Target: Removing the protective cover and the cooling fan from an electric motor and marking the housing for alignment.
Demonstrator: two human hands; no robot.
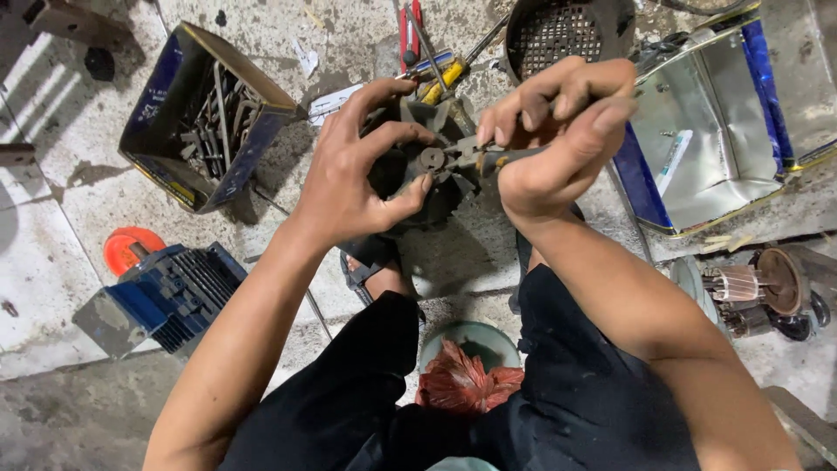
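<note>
The left hand [353,174] curls around a black plastic fan [418,179] held above the concrete floor [61,253], its thumb and fingers closed on the fan's rim and hub. The right hand [558,131] has its grip shut tight on the handles of a pair of pliers [475,157], whose tips sit at the round metal hub in the middle of the fan. The fan is between both hands, just above the person's sandalled foot [370,266].

To the left lies a dark blue square tin [166,87] with yellow edging, tipped on its side and full of metal tools. To the right lies a second blue tin [724,122], open, with a shiny silver inside. A blue ribbed motor housing [170,296] rests at lower left, with an orange round lid [122,244] just behind it. A perforated round metal cover [567,30] lies beyond the right hand.
</note>
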